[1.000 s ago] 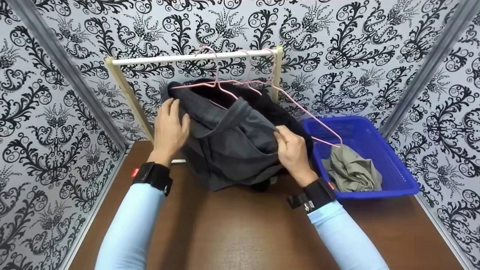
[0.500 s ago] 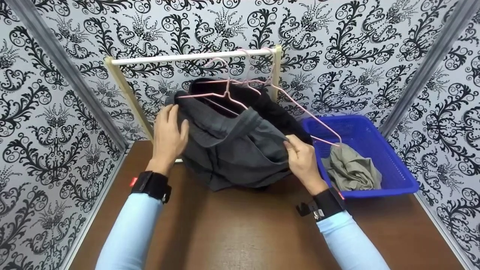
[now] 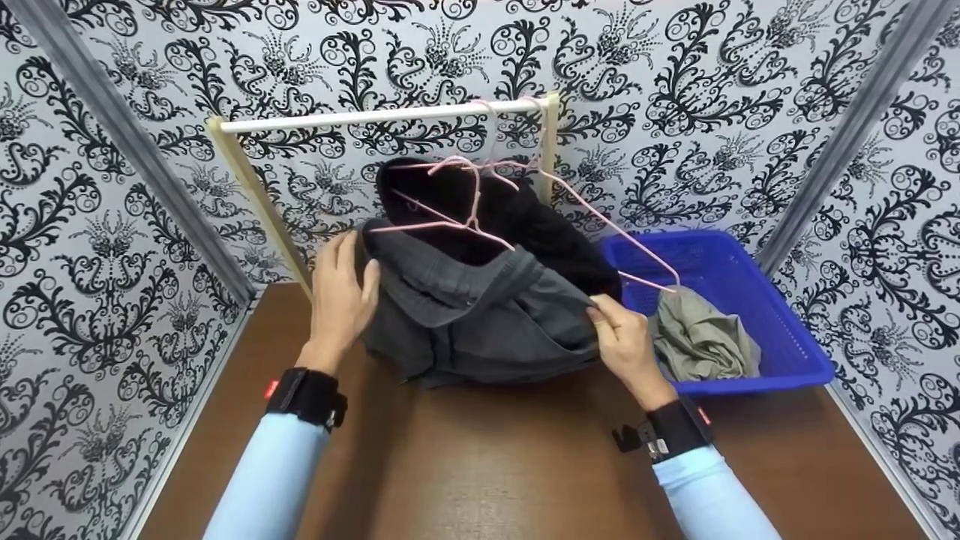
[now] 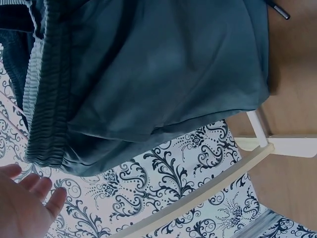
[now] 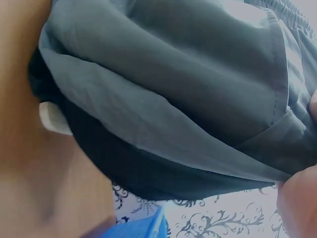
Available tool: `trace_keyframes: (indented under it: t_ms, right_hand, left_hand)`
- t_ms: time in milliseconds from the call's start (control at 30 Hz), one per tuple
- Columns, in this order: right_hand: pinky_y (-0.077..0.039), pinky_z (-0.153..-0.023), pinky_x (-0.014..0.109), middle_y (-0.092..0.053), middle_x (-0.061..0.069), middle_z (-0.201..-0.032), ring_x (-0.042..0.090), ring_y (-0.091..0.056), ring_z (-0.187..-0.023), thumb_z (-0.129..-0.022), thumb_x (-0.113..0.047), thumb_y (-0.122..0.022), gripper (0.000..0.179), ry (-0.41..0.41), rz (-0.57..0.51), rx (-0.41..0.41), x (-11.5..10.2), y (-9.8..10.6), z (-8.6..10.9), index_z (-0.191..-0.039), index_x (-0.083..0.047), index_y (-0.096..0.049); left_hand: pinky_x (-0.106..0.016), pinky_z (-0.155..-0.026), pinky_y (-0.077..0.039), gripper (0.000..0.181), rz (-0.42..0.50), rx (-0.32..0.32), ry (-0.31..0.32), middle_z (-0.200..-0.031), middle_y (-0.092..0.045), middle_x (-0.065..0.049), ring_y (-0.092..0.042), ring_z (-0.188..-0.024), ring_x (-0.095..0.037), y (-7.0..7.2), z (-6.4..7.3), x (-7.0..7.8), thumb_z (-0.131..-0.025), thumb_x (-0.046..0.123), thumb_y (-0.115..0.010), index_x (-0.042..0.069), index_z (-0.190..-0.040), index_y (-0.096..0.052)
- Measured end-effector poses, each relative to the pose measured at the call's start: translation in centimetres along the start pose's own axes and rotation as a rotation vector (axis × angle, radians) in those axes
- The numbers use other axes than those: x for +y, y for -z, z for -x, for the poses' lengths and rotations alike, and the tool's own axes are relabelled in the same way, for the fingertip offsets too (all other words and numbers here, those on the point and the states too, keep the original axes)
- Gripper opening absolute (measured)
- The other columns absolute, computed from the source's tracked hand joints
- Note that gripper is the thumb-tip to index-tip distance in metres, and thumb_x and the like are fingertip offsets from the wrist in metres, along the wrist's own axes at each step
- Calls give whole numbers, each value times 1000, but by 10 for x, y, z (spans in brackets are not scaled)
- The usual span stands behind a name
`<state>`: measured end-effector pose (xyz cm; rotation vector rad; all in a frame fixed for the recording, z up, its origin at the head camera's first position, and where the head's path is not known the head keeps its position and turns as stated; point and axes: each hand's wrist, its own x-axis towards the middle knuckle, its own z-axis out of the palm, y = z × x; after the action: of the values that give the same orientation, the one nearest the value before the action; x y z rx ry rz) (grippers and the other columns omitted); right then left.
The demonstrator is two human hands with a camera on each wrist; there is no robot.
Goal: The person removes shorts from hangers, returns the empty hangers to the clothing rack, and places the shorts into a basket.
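Observation:
Dark grey shorts (image 3: pixel 510 330) with a gathered elastic waistband hang on a pink hanger (image 3: pixel 473 214) set inside the waist. The hanger's hook stands below the rack's rod, apart from it. My right hand (image 3: pixel 624 341) pinches the shorts' side edge between thumb and fingers; in the right wrist view the thumb and fingertips only partly show at the right edge. My left hand (image 3: pixel 339 300) is at the waistband's left end. In the left wrist view its fingers (image 4: pixel 42 187) are spread just beside the waistband (image 4: pixel 47 109), with a small gap.
A rack with a white rod (image 3: pixel 360 116) stands behind. Black clothing (image 3: pixel 555 232) hangs there on a pink hanger. Another pink hanger (image 3: pixel 615 225) reaches over the blue basket (image 3: pixel 787 322), which contains a crumpled khaki garment (image 3: pixel 705 345). Brown tabletop (image 3: pixel 480 465) lies below.
The grey shorts' hanger has come off the rod and moved down toward me and slightly right. My right hand has moved down and right with the shorts; the left has shifted slightly down.

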<state>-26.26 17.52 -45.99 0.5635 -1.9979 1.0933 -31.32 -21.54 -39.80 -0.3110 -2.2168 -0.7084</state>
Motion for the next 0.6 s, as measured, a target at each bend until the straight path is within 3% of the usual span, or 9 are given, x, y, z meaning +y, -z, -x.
trace_keyframes:
  t_ms: [267, 600]
  right_hand:
    - [-47, -65, 24, -73, 7, -82, 18, -63, -66, -91, 12, -65, 16, 1, -37, -30, 7, 9, 15, -93, -2, -74]
    - [-45, -70, 13, -73, 13, -81, 17, -63, -69, -85, 22, -64, 22, -7, -125, -75, 6, 18, 31, -91, 2, -73]
  left_hand:
    - [-55, -118, -31, 51, 14, -46, 33, -146, -48, -30, -44, -138, -46, -1, 9, -1, -101, 17, -59, -6, -146, -50]
    - [-63, -114, -31, 56, 35, -252, 252, -148, -48, -29, -41, -140, -45, -7, 24, -14, -106, 30, -53, -3, -150, -46]
